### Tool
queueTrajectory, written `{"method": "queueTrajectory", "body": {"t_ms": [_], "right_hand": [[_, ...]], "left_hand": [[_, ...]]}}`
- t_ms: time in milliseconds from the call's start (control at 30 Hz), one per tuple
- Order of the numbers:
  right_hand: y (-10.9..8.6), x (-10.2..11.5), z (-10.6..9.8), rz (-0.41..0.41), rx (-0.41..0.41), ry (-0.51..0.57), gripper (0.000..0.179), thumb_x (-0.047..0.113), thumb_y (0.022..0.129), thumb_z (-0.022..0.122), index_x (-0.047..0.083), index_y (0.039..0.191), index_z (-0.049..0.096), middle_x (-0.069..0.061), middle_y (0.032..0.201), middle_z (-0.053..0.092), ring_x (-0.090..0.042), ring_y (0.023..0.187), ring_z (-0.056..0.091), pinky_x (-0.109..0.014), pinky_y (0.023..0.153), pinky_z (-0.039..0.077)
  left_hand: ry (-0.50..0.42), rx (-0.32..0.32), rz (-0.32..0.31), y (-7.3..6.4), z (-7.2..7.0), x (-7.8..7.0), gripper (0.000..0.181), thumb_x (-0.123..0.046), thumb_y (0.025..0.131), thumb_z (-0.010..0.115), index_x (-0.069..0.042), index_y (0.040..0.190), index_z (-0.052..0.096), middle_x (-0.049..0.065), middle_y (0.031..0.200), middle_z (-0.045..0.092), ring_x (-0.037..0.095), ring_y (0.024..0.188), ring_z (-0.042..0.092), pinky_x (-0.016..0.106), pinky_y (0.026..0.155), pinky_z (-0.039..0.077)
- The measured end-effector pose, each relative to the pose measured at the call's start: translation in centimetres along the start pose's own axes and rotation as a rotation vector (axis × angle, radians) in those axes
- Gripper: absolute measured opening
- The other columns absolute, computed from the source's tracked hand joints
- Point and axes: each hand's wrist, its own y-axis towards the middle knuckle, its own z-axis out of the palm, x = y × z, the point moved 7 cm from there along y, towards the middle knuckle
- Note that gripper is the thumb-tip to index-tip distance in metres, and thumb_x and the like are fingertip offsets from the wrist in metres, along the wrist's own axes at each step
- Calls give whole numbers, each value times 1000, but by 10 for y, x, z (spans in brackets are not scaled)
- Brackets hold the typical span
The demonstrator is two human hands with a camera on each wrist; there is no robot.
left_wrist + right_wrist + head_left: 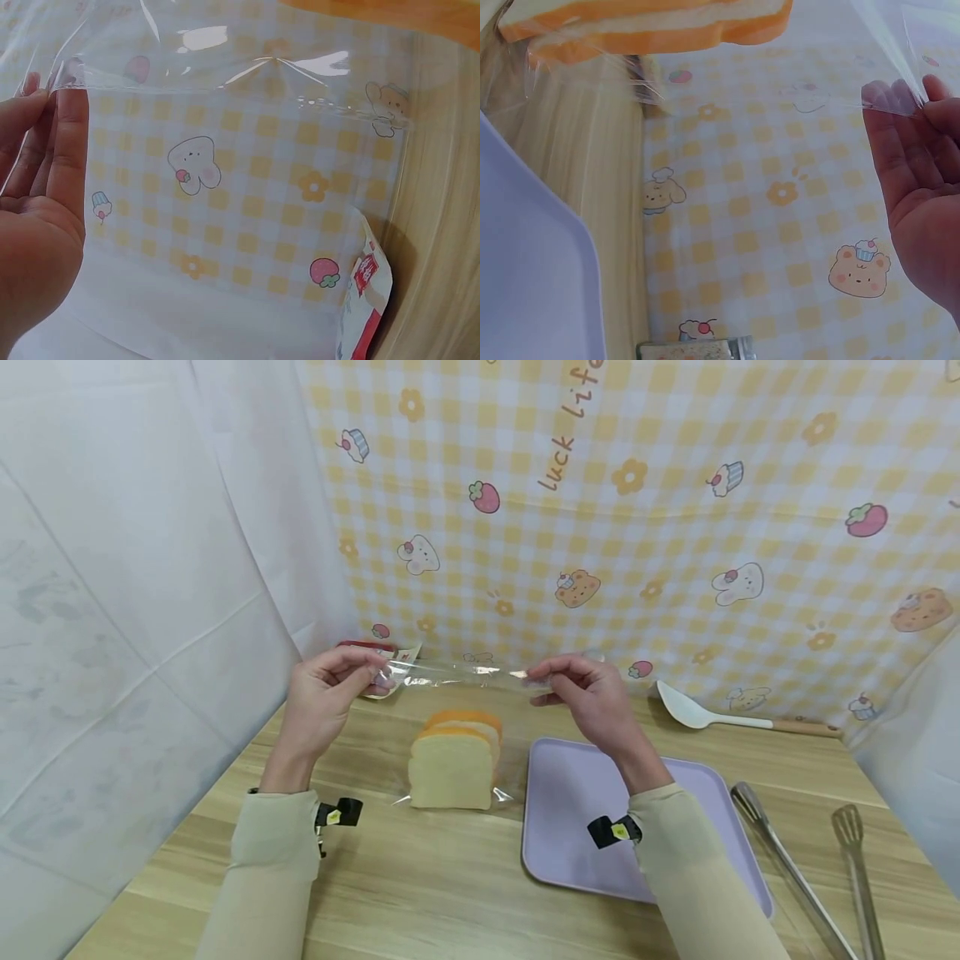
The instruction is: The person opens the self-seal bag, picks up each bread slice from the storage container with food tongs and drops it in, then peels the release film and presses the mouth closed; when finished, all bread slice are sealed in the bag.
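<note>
A clear plastic bag [457, 674] stands stretched upright between my two hands, its top edge pulled taut. Bread slices [452, 768] stand low inside it, one in front of another, pale with orange-brown crusts. My left hand [322, 693] pinches the bag's upper left corner between thumb and fingers. At the opposite corner my right hand [592, 697] pinches the film the same way. In the right wrist view, the crusts of the bread [660, 34] show through the film, away from the fingers. The left wrist view shows creased, shiny film [277, 64] running from the left fingertips.
A lilac tray [573, 827] lies right of the bread, under my right forearm. Metal tongs [787, 860] lie beyond it. A white turner [686, 706] with a wooden handle rests by the checked cloth [525, 543]. A red-and-white packet [367, 285] stands behind my left hand.
</note>
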Motion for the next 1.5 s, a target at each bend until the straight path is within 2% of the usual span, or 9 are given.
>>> {"method": "queueTrajectory", "body": {"t_ms": [333, 467, 633, 767, 900, 1033, 1200, 1367, 1500], "right_hand": [[-1, 0, 2, 21, -6, -34, 25, 5, 105, 59, -13, 115, 73, 0, 107, 80, -17, 99, 77, -40, 87, 65], [1, -3, 1, 59, -60, -64, 21, 8, 100, 72, -9, 113, 75, 7, 98, 80, -14, 86, 78, -36, 85, 65], [1, -1, -1, 42, -98, -73, 18, -1, 97, 71, -11, 112, 75, 9, 94, 79, -11, 82, 77, -34, 81, 65], [0, -1, -3, 27, -115, -69, 17, -3, 97, 70, -11, 111, 76, 3, 94, 81, -12, 82, 78, -35, 81, 66], [-1, 1, -3, 8, -124, -60, 16, -5, 96, 70, -12, 109, 75, -6, 96, 81, -12, 81, 78, -35, 80, 66], [-2, 2, -2, -3, -126, -54, 16, -8, 96, 69, -14, 109, 74, 1, 94, 81, -11, 81, 78, -34, 79, 66], [-3, 1, -1, 0, -125, -41, 17, -9, 95, 69, -16, 110, 73, 8, 93, 80, -14, 82, 79, -34, 80, 66], [-3, 2, 1, -2, -122, -36, 16, -9, 95, 69, -15, 109, 74, 6, 94, 81, -15, 83, 79, -34, 80, 66], [-3, 3, 1, -17, -114, -43, 15, -11, 94, 69, -16, 108, 74, 7, 92, 81, -13, 84, 79, -34, 79, 66]], "left_hand": [[-10, 4, -5, -1, -2, 0, 20, 14, 98, 62, 0, 101, 76, -1, 98, 77, 9, 76, 76, 26, 72, 64], [-7, 22, 15, -1, -1, -1, 16, 13, 98, 62, 5, 101, 75, 0, 94, 76, 9, 77, 77, 26, 72, 64], [34, 23, 18, -2, 0, -3, 16, 12, 99, 64, 3, 99, 78, -1, 100, 76, 7, 79, 76, 23, 73, 63], [92, 4, 9, -1, 0, -4, 22, 8, 100, 64, -4, 97, 81, -1, 100, 77, 6, 81, 75, 21, 74, 62], [74, -9, 3, -1, 2, -6, 22, 5, 101, 63, -4, 98, 82, 4, 99, 79, 8, 83, 76, 22, 77, 62], [63, -26, -32, -2, 3, -5, 10, 1, 96, 74, -3, 102, 81, 2, 101, 78, 9, 86, 77, 22, 79, 62], [86, -71, -76, -2, 4, 0, 16, 1, 88, 84, -4, 103, 80, 1, 102, 77, 7, 88, 77, 20, 76, 61], [42, -85, -35, -1, 5, -1, 17, 8, 88, 81, 0, 103, 79, -2, 95, 77, 6, 83, 76, 18, 73, 60], [34, -81, 5, -1, 4, -3, 25, 14, 88, 77, -5, 104, 79, -5, 90, 78, 6, 80, 74, 17, 73, 59]]}}
